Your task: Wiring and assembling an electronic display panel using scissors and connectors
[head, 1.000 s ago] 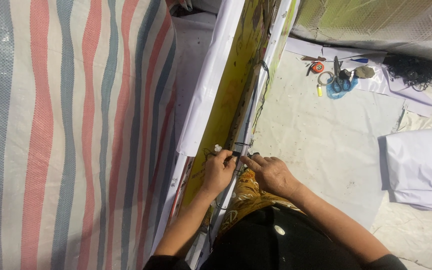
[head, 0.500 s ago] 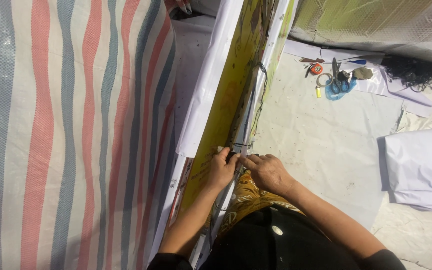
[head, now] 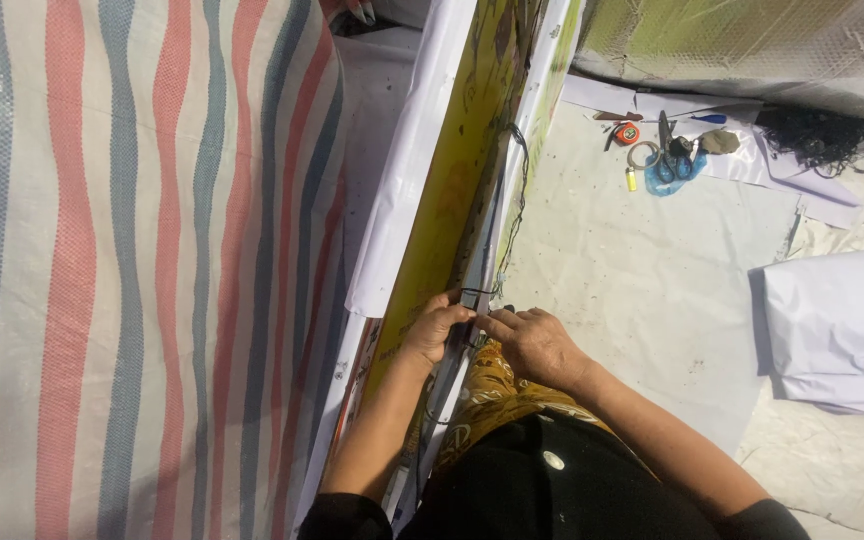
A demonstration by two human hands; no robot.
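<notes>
A long upright frame with a yellow printed sheet (head: 442, 190) on it runs from the top of the view down to my lap. My left hand (head: 434, 330) and my right hand (head: 532, 342) meet at its metal edge. Both pinch a thin black tie (head: 477, 293) looped around the bar. A thin black wire (head: 514, 200) runs up along the frame above the hands. My fingertips hide the ends of the tie.
A striped red, blue and white tarp (head: 132, 260) fills the left. A pale sheet covers the floor on the right, with scissors, a tape roll and small tools (head: 664, 155) at the top, a tangle of black cord (head: 822, 135), and a folded white sheet (head: 842, 325).
Both hands stay at the same spot on the frame edge, with small finger movements on the black tie. The view has shifted slightly.
</notes>
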